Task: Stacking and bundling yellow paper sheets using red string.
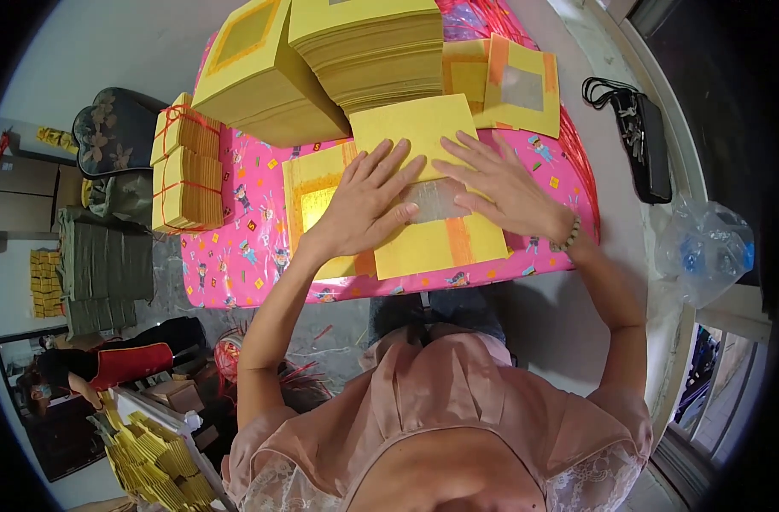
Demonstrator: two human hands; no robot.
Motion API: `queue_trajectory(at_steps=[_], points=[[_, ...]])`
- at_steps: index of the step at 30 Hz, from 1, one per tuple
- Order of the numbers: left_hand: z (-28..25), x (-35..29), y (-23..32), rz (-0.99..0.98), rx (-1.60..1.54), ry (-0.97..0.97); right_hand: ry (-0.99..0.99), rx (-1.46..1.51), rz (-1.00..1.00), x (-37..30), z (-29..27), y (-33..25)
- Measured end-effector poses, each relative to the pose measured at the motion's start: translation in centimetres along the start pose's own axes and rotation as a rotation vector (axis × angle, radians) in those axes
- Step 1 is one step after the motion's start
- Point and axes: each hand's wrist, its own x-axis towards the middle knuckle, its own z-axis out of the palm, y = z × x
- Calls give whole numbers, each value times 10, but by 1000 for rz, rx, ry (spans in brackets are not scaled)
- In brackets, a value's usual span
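Observation:
My left hand [364, 205] lies flat with fingers spread, on yellow paper at the middle of the table. My right hand [509, 192] rests beside it the same way, a beaded bracelet on its wrist. Beneath both is a yellow sheet [440, 256] with an orange band and a silver foil patch, partly covered by my fingers. A plain yellow flap of paper [412, 124] reaches away beyond my fingertips. To the left, partly underneath, lies another yellow sheet [308, 175] with a shiny gold patch. Neither hand grips anything.
Two tall yellow paper stacks [376, 64] stand behind. String-tied bundles [187, 192] sit left on the pink tablecloth [223, 269]; loose foil sheets [522, 90] and red strings [577, 162] lie right. Beyond are a black pouch [654, 162], a plastic bag [705, 252] and another person [65, 367].

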Motion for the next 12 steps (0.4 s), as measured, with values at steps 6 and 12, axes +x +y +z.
queue_trajectory(at_steps=[6, 12], points=[[0, 9, 10, -20, 60, 191, 254, -183, -112, 12, 7, 19], [-4, 25, 8, -108, 208, 76, 344, -191, -188, 19, 16, 33]])
